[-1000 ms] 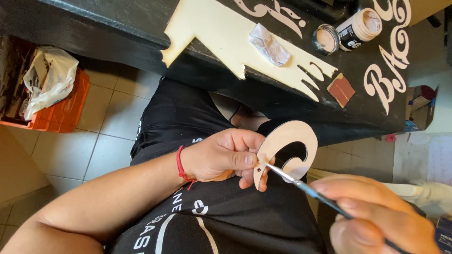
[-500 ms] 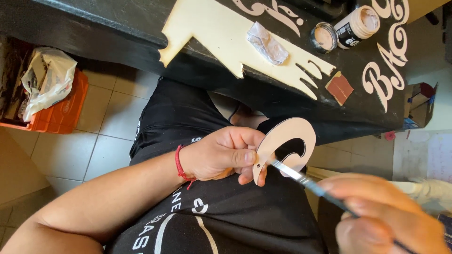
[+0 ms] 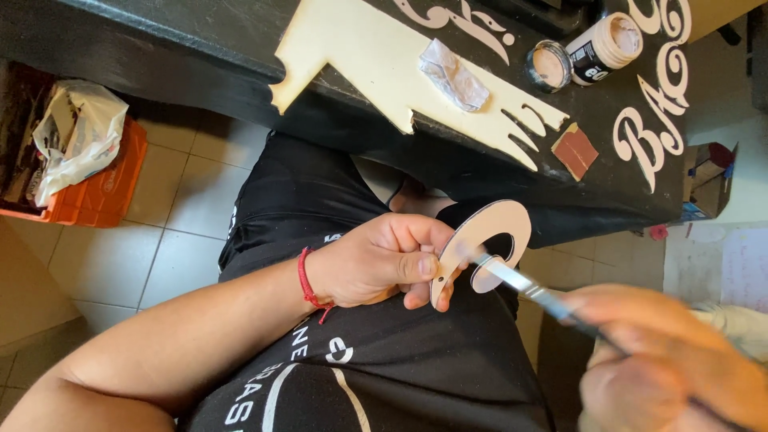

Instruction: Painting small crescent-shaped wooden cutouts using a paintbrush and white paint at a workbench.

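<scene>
Pale wood is what the curved shape is cut from, and it is held up over the lap, just below the edge of the black table. It is pinched at its lower end by the left hand, with the thumb pressed flat on the front and the fingers curled behind. A red string is worn on that wrist.

A thin brush is held in the right hand, which is closed around the handle and looks blurry. The tip of the brush is laid on the inner edge of the curved shape, near the thumb.

The step in hand seems to be the painting of that edge. For the next stroke, the shape likely needs to be kept steady and the brush slid slowly along the curve, so no paint is dripped on the black shirt.

On the table, an open paint jar is seen beside its lid. A crumpled wipe is lying on a big wooden cutout.
</scene>
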